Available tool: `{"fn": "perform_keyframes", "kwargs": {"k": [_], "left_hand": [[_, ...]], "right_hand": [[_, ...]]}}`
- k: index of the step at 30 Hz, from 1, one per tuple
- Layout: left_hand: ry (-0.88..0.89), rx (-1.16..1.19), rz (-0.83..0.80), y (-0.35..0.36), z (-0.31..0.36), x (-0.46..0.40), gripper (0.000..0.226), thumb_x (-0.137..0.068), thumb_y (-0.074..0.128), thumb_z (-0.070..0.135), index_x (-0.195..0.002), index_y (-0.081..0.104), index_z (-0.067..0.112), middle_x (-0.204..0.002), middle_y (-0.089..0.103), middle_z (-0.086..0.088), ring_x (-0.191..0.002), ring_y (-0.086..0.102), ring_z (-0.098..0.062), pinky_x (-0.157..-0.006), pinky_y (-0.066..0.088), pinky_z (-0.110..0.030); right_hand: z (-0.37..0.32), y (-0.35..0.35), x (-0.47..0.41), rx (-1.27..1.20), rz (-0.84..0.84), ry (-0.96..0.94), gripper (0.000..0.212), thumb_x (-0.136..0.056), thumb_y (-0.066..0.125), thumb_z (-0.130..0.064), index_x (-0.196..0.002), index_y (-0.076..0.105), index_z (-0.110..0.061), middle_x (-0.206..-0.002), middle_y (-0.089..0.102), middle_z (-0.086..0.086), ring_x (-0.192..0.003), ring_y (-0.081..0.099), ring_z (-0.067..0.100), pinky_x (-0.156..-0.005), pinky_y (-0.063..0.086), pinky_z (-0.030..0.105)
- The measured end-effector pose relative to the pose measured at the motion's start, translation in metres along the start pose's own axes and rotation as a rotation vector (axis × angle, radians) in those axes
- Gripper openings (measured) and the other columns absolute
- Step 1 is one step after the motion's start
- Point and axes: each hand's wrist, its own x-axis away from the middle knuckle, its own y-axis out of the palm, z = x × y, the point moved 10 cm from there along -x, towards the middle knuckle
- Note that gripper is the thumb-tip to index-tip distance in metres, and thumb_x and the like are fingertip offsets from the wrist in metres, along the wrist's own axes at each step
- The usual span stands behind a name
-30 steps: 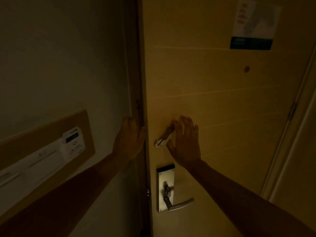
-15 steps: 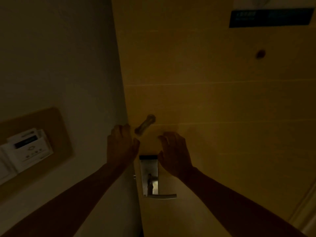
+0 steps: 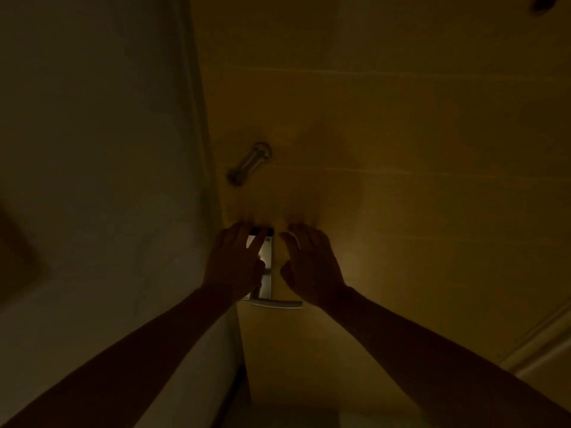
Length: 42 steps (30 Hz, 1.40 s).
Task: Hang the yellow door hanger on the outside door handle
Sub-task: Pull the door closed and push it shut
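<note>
The room is dim. A pale wooden door (image 3: 386, 125) fills the right side and looks closed. Its metal lock plate (image 3: 266, 267) carries a lever handle (image 3: 278, 303) that points right. My left hand (image 3: 236, 262) lies over the left part of the plate, fingers spread, holding nothing. My right hand (image 3: 312, 267) hovers just right of the plate, fingers apart and empty, above the lever. No yellow door hanger shows anywhere in view.
A metal security latch bar (image 3: 248, 163) sticks out of the door above my hands. A plain wall (image 3: 99, 149) runs along the left. The peephole (image 3: 543, 3) sits at the top right, and the door frame (image 3: 540, 344) at the lower right.
Both hands dropped from around the latch bar to the lock plate. The view moved closer and lower, so the wall panel and the door sign slid out of frame.
</note>
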Motion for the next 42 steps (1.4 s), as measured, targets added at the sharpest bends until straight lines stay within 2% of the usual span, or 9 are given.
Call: {"fn": "perform_keyframes", "kwargs": {"k": [3,7,12,17,21,24,29,34,42], "left_hand": [[-0.005,-0.004,-0.002,0.014,-0.002,-0.021,0.052,-0.073,0.071,0.022,-0.124,0.063,0.011,-0.121,0.064,-0.021,-0.115,0.059,-0.041,-0.094,0.051,-0.053],[-0.033,-0.01,-0.007,0.025,-0.005,-0.039,0.048,-0.078,0.06,0.026,-0.123,0.062,0.01,-0.124,0.062,-0.023,-0.117,0.057,-0.043,-0.096,0.049,-0.054],[-0.069,0.022,0.021,0.019,-0.016,-0.045,0.054,-0.078,0.067,0.02,-0.13,0.058,0.008,-0.131,0.057,-0.026,-0.123,0.051,-0.047,-0.095,0.05,-0.056],[-0.096,0.029,0.026,0.027,-0.018,-0.047,0.064,-0.084,0.059,0.03,-0.143,0.044,0.011,-0.143,0.046,-0.025,-0.136,0.038,-0.045,-0.105,0.042,-0.057],[-0.055,0.03,-0.099,0.079,-0.01,-0.073,0.076,-0.087,0.052,0.039,-0.152,0.022,0.013,-0.154,0.03,-0.024,-0.144,0.023,-0.044,-0.112,0.032,-0.057],[-0.049,-0.021,-0.099,0.09,-0.011,-0.07,0.086,-0.086,0.049,0.045,-0.154,0.005,0.017,-0.159,0.017,-0.022,-0.149,0.009,-0.041,-0.116,0.023,-0.06],[-0.089,-0.02,-0.102,0.093,-0.011,-0.073,0.093,-0.082,0.053,0.048,-0.154,0.002,0.018,-0.159,0.018,-0.022,-0.148,0.008,-0.042,-0.115,0.021,-0.063],[-0.111,-0.069,-0.158,0.098,-0.009,-0.066,0.103,-0.08,0.05,0.057,-0.152,-0.013,0.019,-0.162,-0.001,-0.021,-0.149,-0.005,-0.04,-0.117,0.006,-0.062],[-0.199,-0.044,-0.261,0.065,0.006,-0.065,0.092,-0.087,0.045,0.056,-0.152,-0.009,0.021,-0.161,0.006,-0.021,-0.149,0.006,-0.04,-0.118,0.012,-0.062]], "right_hand": [[0.016,0.011,-0.004,0.025,-0.024,0.025,0.053,-0.089,0.062,-0.022,-0.138,0.054,-0.003,-0.146,0.049,0.02,-0.139,0.042,0.037,-0.113,0.033,0.056],[0.037,0.027,-0.01,0.085,-0.061,0.067,0.056,-0.089,0.059,-0.026,-0.14,0.052,-0.005,-0.147,0.048,0.019,-0.14,0.04,0.037,-0.114,0.033,0.055],[0.04,0.035,-0.014,0.128,-0.066,0.056,0.065,-0.09,0.054,-0.033,-0.149,0.041,-0.006,-0.159,0.032,0.02,-0.149,0.023,0.038,-0.118,0.024,0.059],[0.045,0.035,-0.01,0.102,-0.019,0.065,0.078,-0.089,0.051,-0.037,-0.157,0.022,-0.013,-0.166,0.006,0.019,-0.153,-0.003,0.037,-0.118,0.011,0.066],[0.091,0.06,-0.01,0.174,-0.103,0.208,0.08,-0.095,0.04,-0.052,-0.16,0.006,-0.02,-0.167,-0.008,0.015,-0.152,-0.012,0.037,-0.117,0.005,0.069],[0.092,0.065,-0.012,0.194,-0.137,0.222,0.079,-0.096,0.035,-0.056,-0.16,0.001,-0.022,-0.166,-0.013,0.013,-0.152,-0.014,0.037,-0.115,0.006,0.07],[0.097,0.065,-0.012,0.18,-0.157,0.252,0.079,-0.097,0.032,-0.057,-0.159,-0.002,-0.023,-0.166,-0.015,0.012,-0.151,-0.015,0.037,-0.116,0.006,0.07],[0.1,0.061,-0.007,0.166,-0.186,0.279,0.08,-0.097,0.03,-0.058,-0.159,-0.006,-0.022,-0.165,-0.02,0.012,-0.15,-0.018,0.038,-0.116,0.003,0.069],[0.11,0.018,0.002,0.155,-0.192,0.346,0.077,-0.097,0.018,-0.062,-0.158,-0.009,-0.024,-0.165,-0.018,0.012,-0.15,-0.016,0.038,-0.118,0.001,0.065]]}}
